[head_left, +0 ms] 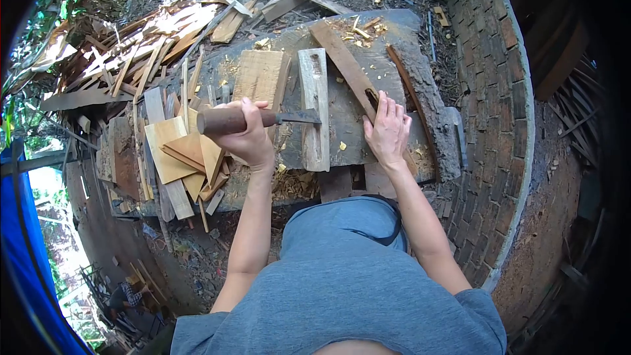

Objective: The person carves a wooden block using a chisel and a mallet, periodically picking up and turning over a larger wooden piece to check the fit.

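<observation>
My left hand (246,128) is wrapped round the thick wooden handle of a chisel (299,117). The chisel's flat metal blade points right and passes over a pale grey wooden bar (315,85) with slots cut in it. With thumb on one side and fingers on the other, my right hand (390,128) grips a long brown plank (342,56). A dark slot (373,96) in this plank shows just beside my fingertips. The plank's lower part is mostly covered by the hand. Both pieces lie on a broad, worn wooden work surface (296,36).
A thick wood block (258,75) lies left of the grey bar, with thin square boards (172,148) farther left. Scrap wood (158,59) is heaped at the back left. A bark-edged slab (427,105) and a low brick wall (490,92) bound the right side.
</observation>
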The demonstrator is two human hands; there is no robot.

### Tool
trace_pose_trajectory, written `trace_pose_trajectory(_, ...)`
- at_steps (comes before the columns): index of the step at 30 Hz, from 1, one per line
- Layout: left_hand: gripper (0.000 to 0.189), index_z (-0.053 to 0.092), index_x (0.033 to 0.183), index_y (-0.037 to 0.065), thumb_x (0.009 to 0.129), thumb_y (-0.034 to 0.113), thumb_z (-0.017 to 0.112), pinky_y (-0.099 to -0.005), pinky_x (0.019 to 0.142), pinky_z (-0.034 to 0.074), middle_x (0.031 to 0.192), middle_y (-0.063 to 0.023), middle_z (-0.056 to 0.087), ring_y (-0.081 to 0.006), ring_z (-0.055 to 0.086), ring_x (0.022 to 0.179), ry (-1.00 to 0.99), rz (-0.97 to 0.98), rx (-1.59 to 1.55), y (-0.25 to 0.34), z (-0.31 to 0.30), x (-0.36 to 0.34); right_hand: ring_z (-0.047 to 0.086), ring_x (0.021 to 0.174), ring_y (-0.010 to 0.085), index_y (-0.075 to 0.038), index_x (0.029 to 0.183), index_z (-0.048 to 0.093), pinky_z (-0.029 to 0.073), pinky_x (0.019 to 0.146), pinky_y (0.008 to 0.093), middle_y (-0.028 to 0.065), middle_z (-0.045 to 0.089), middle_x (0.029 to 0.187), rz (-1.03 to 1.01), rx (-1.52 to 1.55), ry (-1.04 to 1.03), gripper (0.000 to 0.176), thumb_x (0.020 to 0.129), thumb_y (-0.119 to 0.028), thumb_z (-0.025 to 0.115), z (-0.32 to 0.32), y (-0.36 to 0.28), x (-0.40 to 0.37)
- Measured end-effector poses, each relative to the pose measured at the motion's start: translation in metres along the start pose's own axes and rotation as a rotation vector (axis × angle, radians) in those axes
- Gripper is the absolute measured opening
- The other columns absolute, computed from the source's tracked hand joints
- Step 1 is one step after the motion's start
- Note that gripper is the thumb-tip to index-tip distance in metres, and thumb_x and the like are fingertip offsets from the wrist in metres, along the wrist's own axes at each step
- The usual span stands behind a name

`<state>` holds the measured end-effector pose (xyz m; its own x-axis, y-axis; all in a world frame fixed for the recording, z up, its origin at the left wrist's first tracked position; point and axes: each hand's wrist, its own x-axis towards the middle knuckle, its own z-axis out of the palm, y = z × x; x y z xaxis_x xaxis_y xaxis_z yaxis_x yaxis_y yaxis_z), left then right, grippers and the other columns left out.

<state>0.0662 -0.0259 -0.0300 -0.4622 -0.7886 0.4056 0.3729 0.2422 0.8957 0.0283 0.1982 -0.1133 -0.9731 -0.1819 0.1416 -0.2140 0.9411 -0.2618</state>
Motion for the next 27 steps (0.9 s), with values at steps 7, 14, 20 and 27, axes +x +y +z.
trace_pose_trajectory(7,0.027,0.044,0.100,0.007,0.085,-0.009,0.061,-0.0338,0.076,0.054,0.087,-0.0040,0.053,-0.0138,0.059,0.077,-0.473,-0.094,-0.190,0.021,0.022,0.013,0.053,0.107,0.0269,-0.008,0.133,0.046,0.043,0.085,0.0444,0.0084,0.055,0.116,-0.007,-0.039,-0.037,0.068,0.075,-0.030,0.074,-0.001,0.004,0.006)
trace_pose_trajectory(14,0.028,0.048,0.098,0.008,0.083,-0.011,0.062,-0.0299,0.073,0.052,0.089,-0.0031,0.054,-0.0115,0.057,0.078,-0.478,-0.235,-0.256,0.017,0.013,0.019,0.053,0.106,0.0267,-0.010,0.128,0.051,0.044,0.089,0.0442,0.0083,0.054,0.111,0.036,0.160,-0.007,0.065,0.072,-0.030,0.078,0.002,0.017,0.006)
trace_pose_trajectory(20,0.027,0.049,0.098,0.008,0.084,-0.010,0.063,-0.0294,0.071,0.052,0.090,-0.0026,0.054,-0.0104,0.056,0.077,-0.454,-0.253,-0.227,0.021,0.004,0.007,0.061,0.103,0.0376,-0.006,0.133,0.046,0.050,0.087,0.0443,0.0178,0.059,0.114,-0.122,0.575,0.246,0.062,0.080,-0.018,0.075,-0.064,0.009,-0.002)
trace_pose_trajectory(27,0.021,0.054,0.094,0.008,0.084,-0.006,0.065,-0.0213,0.064,0.046,0.091,0.0017,0.056,-0.0049,0.053,0.073,-0.520,-0.135,-0.201,0.012,0.020,-0.001,0.070,0.088,0.0389,-0.007,0.142,0.036,0.054,0.078,0.0461,0.0241,0.067,0.107,-0.182,0.442,-0.144,0.073,0.084,-0.035,0.070,-0.125,-0.008,0.015)
